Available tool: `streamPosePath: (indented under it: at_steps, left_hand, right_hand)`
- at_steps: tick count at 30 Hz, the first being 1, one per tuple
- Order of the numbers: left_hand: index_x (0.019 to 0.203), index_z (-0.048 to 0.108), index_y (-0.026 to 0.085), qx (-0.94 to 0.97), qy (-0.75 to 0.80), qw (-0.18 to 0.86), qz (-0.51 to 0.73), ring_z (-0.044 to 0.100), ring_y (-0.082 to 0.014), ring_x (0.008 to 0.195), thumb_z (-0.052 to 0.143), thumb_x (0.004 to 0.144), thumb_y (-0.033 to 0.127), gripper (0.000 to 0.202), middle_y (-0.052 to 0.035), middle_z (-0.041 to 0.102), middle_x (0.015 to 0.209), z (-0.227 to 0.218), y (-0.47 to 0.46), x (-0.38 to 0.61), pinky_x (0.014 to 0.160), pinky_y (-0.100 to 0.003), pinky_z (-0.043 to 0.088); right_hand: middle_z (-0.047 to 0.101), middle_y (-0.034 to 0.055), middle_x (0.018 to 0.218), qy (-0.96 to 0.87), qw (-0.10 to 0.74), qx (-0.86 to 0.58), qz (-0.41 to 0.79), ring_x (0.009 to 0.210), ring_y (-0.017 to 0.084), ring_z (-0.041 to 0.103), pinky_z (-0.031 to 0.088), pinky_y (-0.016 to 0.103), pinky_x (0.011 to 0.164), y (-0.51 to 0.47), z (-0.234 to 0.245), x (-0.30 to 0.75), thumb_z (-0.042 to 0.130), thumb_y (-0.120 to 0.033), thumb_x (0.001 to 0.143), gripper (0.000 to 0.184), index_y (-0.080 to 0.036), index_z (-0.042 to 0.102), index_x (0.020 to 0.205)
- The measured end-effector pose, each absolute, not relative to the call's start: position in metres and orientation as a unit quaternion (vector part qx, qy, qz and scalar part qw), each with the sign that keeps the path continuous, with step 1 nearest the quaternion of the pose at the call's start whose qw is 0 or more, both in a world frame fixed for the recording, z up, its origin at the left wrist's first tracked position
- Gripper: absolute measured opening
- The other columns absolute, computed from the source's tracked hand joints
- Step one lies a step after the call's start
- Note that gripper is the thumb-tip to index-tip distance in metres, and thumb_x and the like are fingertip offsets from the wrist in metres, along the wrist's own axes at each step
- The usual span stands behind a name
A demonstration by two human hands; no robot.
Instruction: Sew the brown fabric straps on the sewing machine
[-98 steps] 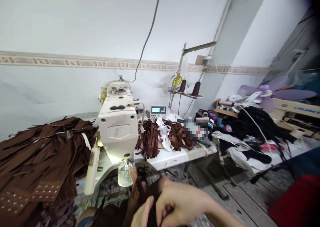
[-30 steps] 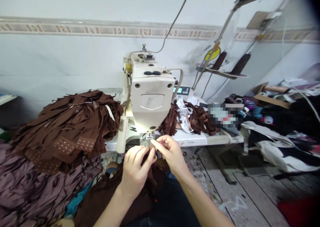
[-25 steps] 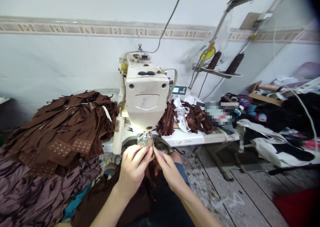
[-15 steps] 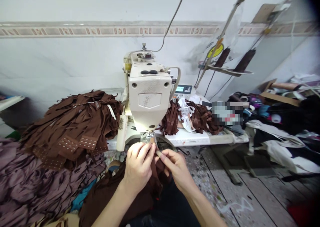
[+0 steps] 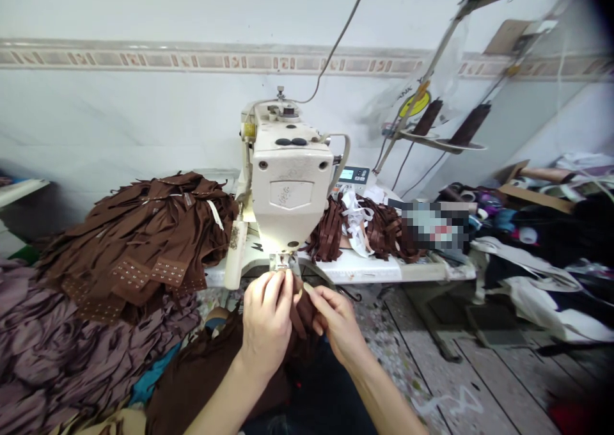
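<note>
Two hands work at the needle end of a white industrial sewing machine (image 5: 290, 198), the left hand (image 5: 266, 323) and the right hand (image 5: 338, 320) both close up against its presser foot (image 5: 284, 262). The step in hand looks like placing a dark brown knit fabric (image 5: 303, 313) at that foot, and the next move seems to call for keeping its edge steady there. The left hand's grip is closed, fingers wrapped over the fabric; the right hand's thumb and fingertips draw together beside the fabric's edge, though whether they pinch it cannot be told. The fabric hangs soft and bunched below the hands, its end hidden by the fingers. To the left lies a heap of brown pieces with hook-and-eye strips (image 5: 139, 230) above mauve fabric (image 5: 62, 352), and brown strips (image 5: 330, 237) sit on the tabletop (image 5: 355, 270) to the right
</note>
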State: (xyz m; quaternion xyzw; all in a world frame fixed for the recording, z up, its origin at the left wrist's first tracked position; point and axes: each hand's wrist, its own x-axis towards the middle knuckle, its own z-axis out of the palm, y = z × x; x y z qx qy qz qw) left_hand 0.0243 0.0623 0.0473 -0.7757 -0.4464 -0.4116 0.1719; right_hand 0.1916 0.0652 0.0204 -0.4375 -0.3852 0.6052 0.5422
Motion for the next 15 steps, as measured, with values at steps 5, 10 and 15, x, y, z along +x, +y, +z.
streamPosePath:
  at_steps: [5, 10, 15]
  left_hand:
    - [0.153, 0.058, 0.027, -0.768, -0.450, 0.030, -0.455, 0.061, -0.0272, 0.136, 0.049, 0.103, 0.003, 0.056, -0.0133, 0.065, 0.143, 0.051, 0.051, 0.012, 0.112, -0.047, 0.056]
    - [0.128, 0.068, 0.024, -0.686, -0.520, -0.108, -0.497, 0.072, -0.0260, 0.114, 0.066, 0.101, 0.027, 0.027, -0.0107, 0.071, 0.123, 0.058, 0.045, -0.003, 0.093, -0.039, 0.063]
    - [0.099, 0.063, 0.021, -0.573, -0.546, -0.336, -0.511, 0.070, -0.0180, 0.082, 0.073, 0.095, 0.045, 0.026, -0.0016, 0.068, 0.087, 0.063, 0.060, -0.009, 0.071, -0.025, 0.057]
  right_hand:
    - [0.057, -0.0016, 0.071, -0.393, 0.562, -0.501, 0.527, 0.056, 0.010, 0.045, 0.036, 0.021, 0.047, 0.060, 0.013, 0.196, 0.086, -0.063, 0.084, 0.046, -0.018, 0.075, 0.086]
    - [0.062, 0.0004, 0.071, -0.426, 0.598, -0.503, 0.455, 0.049, 0.008, 0.042, 0.034, 0.024, 0.046, 0.042, 0.020, 0.183, 0.077, -0.064, 0.092, 0.049, -0.019, 0.067, 0.075]
    - [0.069, 0.0023, 0.084, -0.465, 0.533, -0.447, 0.548, 0.049, 0.008, 0.052, 0.041, 0.022, 0.047, 0.035, 0.025, 0.163, 0.077, -0.066, 0.091, 0.053, -0.021, 0.055, 0.076]
